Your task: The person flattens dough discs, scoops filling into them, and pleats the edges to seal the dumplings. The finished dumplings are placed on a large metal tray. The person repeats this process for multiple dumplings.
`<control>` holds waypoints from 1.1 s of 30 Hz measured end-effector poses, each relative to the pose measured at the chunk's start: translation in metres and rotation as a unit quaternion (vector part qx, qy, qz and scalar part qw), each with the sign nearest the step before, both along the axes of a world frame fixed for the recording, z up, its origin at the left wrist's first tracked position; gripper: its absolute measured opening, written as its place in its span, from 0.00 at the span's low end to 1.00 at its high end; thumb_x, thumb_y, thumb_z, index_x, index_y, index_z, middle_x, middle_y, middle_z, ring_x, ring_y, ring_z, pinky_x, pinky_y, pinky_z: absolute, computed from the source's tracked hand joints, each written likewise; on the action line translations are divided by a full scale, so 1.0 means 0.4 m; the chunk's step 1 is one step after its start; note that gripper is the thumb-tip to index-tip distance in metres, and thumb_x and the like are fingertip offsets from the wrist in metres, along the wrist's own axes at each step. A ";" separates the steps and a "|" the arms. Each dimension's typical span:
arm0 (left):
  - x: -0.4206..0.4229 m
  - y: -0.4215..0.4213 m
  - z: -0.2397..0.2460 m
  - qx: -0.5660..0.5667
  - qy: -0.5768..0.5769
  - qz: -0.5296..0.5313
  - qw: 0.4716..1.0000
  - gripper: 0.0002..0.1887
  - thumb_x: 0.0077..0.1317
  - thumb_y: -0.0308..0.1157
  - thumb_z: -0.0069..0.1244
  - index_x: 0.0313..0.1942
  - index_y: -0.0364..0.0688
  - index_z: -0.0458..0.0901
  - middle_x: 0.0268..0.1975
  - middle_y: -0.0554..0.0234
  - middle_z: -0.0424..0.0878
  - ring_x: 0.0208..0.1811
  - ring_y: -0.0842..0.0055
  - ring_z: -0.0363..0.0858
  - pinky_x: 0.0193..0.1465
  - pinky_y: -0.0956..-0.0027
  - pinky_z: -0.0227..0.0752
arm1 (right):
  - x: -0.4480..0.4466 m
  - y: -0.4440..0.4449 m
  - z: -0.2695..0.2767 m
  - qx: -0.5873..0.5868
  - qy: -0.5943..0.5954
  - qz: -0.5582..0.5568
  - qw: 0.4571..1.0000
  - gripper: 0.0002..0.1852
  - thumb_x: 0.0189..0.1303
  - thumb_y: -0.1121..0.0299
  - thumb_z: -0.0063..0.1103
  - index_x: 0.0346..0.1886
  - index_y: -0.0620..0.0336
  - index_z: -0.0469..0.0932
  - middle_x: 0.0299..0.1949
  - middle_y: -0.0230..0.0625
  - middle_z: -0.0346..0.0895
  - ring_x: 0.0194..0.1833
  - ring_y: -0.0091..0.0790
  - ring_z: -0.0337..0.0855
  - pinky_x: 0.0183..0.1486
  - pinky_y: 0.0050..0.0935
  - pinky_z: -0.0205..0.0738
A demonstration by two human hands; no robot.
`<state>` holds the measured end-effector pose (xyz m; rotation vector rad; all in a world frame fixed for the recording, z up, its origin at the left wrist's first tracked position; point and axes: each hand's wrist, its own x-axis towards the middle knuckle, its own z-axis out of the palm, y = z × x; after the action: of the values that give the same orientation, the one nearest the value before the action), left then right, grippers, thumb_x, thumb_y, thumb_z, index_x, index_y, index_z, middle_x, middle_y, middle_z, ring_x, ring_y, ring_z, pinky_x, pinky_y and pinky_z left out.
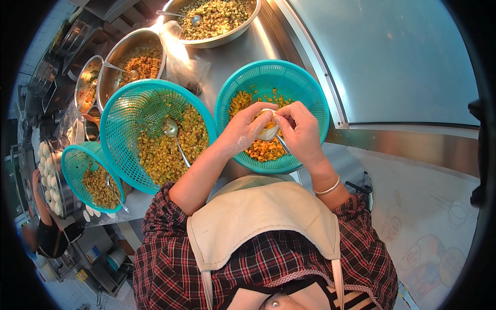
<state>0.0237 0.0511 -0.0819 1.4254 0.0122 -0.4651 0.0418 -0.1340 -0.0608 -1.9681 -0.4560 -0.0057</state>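
Observation:
Over the right-hand turquoise plastic basket (pixel 271 166), my left hand (pixel 248 126) cups a round white dough wrapper (pixel 268 134) with orange diced filling inside it. My right hand (pixel 300 130), with a bangle on its wrist, pinches the wrapper's upper edge between thumb and finger. Orange diced filling (pixel 263 150) lies in the basket below, and a metal spoon (pixel 283 145) shows partly behind my right hand. Left of my left forearm, a larger turquoise basket (pixel 112 135) holds greenish-yellow diced filling (pixel 162 155) and a metal spoon (pixel 176 141).
Steel bowls of filling (pixel 217 42) (pixel 102 83) stand farther back, with a clear plastic bag (pixel 178 58) between them. At left are a smaller turquoise basket (pixel 69 178) and white buns (pixel 48 178) on a steamer. A co-worker (pixel 50 236) is at the far left. A metal-framed panel stands at right.

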 end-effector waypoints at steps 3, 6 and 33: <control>-0.006 0.009 0.038 -0.105 0.105 0.010 0.989 0.28 0.77 0.38 0.53 0.72 0.38 0.68 0.62 0.58 0.78 0.61 0.78 0.77 0.63 0.70 0.73 | 0.003 -0.001 -0.008 0.023 0.004 -0.010 1.000 0.03 0.64 0.79 0.65 0.36 0.65 0.79 0.32 0.39 0.76 0.30 0.34 0.78 0.33 0.32 0.74; -0.008 0.027 0.045 -0.122 0.084 -0.033 0.988 0.38 0.72 0.35 0.59 0.77 0.38 0.60 0.66 0.56 0.74 0.66 0.75 0.74 0.68 0.68 0.70 | 0.004 -0.007 -0.005 0.010 0.005 -0.009 1.000 0.04 0.64 0.79 0.65 0.36 0.65 0.78 0.32 0.39 0.76 0.30 0.33 0.79 0.33 0.31 0.75; -0.020 0.027 0.047 -0.089 0.098 0.003 0.991 0.32 0.77 0.40 0.53 0.75 0.41 0.63 0.64 0.58 0.77 0.64 0.74 0.78 0.64 0.66 0.76 | 0.002 0.002 0.019 0.016 -0.028 0.015 0.999 0.03 0.63 0.78 0.65 0.37 0.64 0.79 0.33 0.39 0.76 0.30 0.36 0.80 0.33 0.32 0.75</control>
<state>0.0157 0.0618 -0.0631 1.2017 0.1303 -0.5844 0.0426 -0.1332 -0.0534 -1.9326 -0.5185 -0.0506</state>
